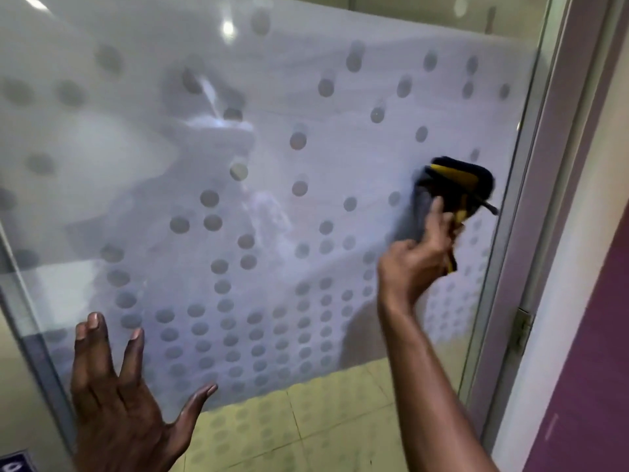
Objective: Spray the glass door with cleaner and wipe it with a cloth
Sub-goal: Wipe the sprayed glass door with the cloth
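Observation:
The glass door (306, 137) fills most of the view; it is frosted and dotted with clear round spots, with a clear strip at the bottom. My right hand (417, 264) grips a dark blue and yellow cloth (456, 185) and presses it against the glass near the door's right edge. My left hand (115, 396) is at the lower left with its fingers spread, flat against or close to the glass, holding nothing. No spray bottle is in view.
A metal door frame (531, 206) runs down the right side, with a hinge (520, 330) low on it. A purple wall panel (585, 352) lies further right. Yellowish floor tiles (326, 417) show through the clear strip. Another metal frame edge (37, 349) runs at the left.

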### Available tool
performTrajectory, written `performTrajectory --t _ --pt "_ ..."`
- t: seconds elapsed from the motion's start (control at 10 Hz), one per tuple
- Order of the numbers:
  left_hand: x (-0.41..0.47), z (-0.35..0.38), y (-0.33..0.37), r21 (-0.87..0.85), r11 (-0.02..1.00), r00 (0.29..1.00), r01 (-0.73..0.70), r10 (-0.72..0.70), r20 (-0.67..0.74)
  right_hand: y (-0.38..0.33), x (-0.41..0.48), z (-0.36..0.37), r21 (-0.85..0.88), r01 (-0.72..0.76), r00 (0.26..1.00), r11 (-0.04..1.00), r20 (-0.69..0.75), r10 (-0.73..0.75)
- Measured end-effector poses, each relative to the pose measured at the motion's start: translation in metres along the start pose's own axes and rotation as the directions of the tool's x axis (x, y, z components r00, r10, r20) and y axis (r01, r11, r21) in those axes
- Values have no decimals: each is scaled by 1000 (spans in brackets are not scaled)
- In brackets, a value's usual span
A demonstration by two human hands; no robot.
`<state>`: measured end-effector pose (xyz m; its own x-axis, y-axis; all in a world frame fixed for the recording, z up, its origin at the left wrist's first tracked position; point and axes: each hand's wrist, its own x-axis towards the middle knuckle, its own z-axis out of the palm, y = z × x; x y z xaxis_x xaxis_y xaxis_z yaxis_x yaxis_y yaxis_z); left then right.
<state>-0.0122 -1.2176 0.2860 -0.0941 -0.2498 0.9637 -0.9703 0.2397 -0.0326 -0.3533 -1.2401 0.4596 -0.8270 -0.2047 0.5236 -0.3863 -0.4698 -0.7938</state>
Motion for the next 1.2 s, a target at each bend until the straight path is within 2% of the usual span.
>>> performTrajectory --t 0.1,0.2,0.3,0.4,0.5,0.6,0.7,0.8,0.9,1.0,1.1,1.2 --pt "1 -3 4 -1 1000 1000 -10 10 -9 -20 -81 18 -2 334 926 943 190 -327" --pt "4 -4 14 1 1000 1000 9 -9 2 -23 -160 23 92 607 656 789 503 -563" --pt "4 -4 20 -21 991 977 132 -126 174 -16 -194 21 225 831 295 510 599 -744" --pt "8 -6 30 -21 994 987 106 -103 120 -12 -171 17 227 901 181 371 579 -795" --pt "19 -9 39 -42 998 997 54 -56 -45 3 -111 12 158 901 266 403 535 -802" --pt "26 -1 40 -20 999 996 47 -48 -71 14 -20 5 -36 802 561 596 384 -733" --pt "26 2 42 -10 999 998 51 -51 -46 17 62 -11 -174 506 857 845 216 -469" --pt "27 2 42 6 999 998 48 -48 -33 12 106 -17 -201 172 984 964 70 -161" --pt "27 3 44 17 999 998 49 -48 -44 -19 117 -1 -115 -62 997 991 -56 56" --pt "27 2 45 14 998 997 62 -62 -37 -53 94 22 -60 -20 998 998 -54 17" --pt "26 1 45 10 998 997 64 -64 -42 -83 43 42 -10 200 978 980 67 -199" --pt "26 3 44 -2 998 997 67 -67 -44 -109 -19 57 113 399 885 910 214 -414"
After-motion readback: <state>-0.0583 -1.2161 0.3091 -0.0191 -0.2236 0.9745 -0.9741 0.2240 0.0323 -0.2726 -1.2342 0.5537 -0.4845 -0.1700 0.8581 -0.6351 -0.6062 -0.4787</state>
